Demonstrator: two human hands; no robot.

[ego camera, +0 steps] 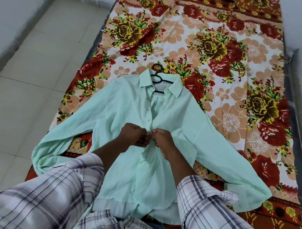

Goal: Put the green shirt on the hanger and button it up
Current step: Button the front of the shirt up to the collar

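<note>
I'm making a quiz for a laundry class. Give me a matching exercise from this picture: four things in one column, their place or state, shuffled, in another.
1. hanger
2. green shirt
3. left hand
4. floral sheet

A. spread under the shirt
B. pinches the shirt front
C. hook sticks out past the collar
D. lies flat, sleeves spread

Pairs: 1-C, 2-D, 3-B, 4-A

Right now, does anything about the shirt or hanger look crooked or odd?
The hanger sits askew in the green shirt: its hook pokes out left of the collar's middle. The front gapes open below the collar, while left hand and right hand pinch the placket lower down. No damage shows.
</note>
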